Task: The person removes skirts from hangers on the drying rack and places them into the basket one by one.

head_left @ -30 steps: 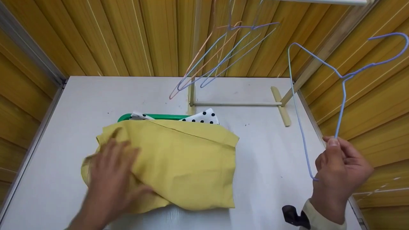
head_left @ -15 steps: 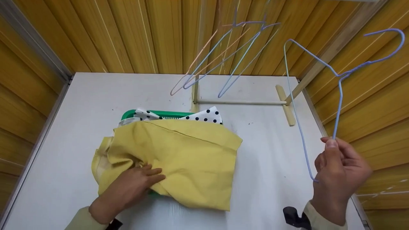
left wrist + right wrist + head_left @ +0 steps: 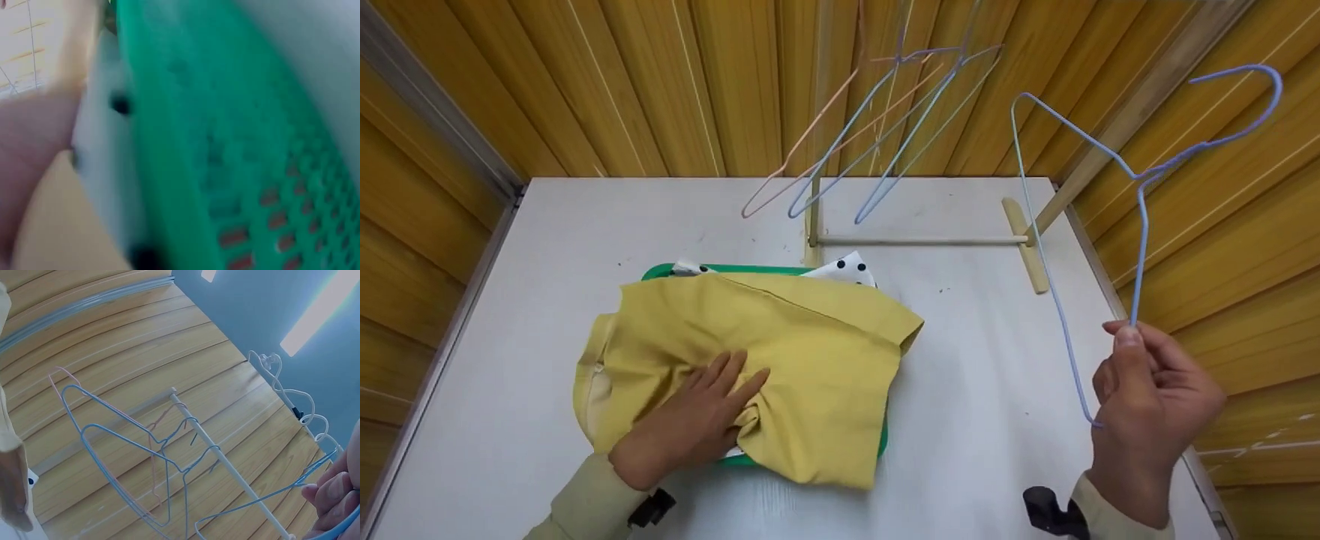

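Note:
In the head view a yellow garment (image 3: 810,360) lies spread over a green basket (image 3: 883,442), wrinkled at the left. My left hand (image 3: 697,409) rests on it with fingers spread and fairly straight, pressing the cloth into folds. White cloth with black dots (image 3: 844,268) pokes out behind the garment. The green basket (image 3: 225,140) fills much of the blurred left wrist view. My right hand (image 3: 1159,397) pinches a blue wire hanger (image 3: 1140,240) by one side, holding it up at the right. In the right wrist view, fingers of the right hand (image 3: 337,495) grip the hanger.
A wooden rack stands at the back right, its lower bar (image 3: 922,241) near the table top. A pink hanger (image 3: 810,135) and two blue hangers (image 3: 840,142) hang from its upper rail (image 3: 225,461). Wood-panelled walls enclose the white table (image 3: 975,420).
My left hand has come down from the garment's left side and shifted right onto its middle, bunching the cloth. The right hand with the hanger has moved slightly left in the view.

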A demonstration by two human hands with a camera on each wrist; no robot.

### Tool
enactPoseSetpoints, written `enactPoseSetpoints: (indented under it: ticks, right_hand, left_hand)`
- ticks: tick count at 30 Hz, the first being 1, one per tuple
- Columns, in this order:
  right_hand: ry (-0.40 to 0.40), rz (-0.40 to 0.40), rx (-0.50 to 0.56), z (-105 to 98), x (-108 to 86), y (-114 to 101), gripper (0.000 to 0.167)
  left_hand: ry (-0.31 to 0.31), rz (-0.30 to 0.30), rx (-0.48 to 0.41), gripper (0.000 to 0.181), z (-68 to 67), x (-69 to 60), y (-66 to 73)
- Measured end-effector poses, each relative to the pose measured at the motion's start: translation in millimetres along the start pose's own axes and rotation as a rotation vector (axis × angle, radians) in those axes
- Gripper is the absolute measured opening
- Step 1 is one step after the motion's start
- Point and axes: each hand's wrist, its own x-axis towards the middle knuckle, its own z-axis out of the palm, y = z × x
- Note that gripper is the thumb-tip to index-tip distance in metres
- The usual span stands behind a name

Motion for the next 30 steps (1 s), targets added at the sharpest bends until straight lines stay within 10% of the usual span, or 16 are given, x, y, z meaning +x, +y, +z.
enactPoseSetpoints:
  ticks: [4,10,15,19,26,30]
  right_hand:
    - [-0.024,-0.02,-0.003,4.2,1.5,2.1,0.015]
    - [-0.072,0.004,0.004,5.2,-2.8,10.4,0.015]
    - [-0.101,0.017,-0.015,1.6,-7.5,15.4,0.014]
    - [-0.114,0.009,-0.019,2.4,-5.4,16.5,0.015]
    - [-0.101,0.014,-0.016,-0.5,-5.9,16.3,0.016]
    - [-0.106,0.024,-0.013,-1.0,-6.7,16.8,0.016]
  left_hand:
    - [-0.114,0.038,-0.062,0.095,-29.1,22.1,26.2]
    - [0.007,0.248,0.455,0.113,-7.8,84.0,53.7]
    - [-0.056,0.196,0.572,0.052,19.9,107.4,46.5]
    - [-0.107,0.151,0.554,0.032,15.5,117.2,44.0]
    - [0.046,0.046,0.468,0.091,13.5,113.1,47.2]
    - [-0.077,-0.052,0.502,0.11,22.2,111.6,51.7]
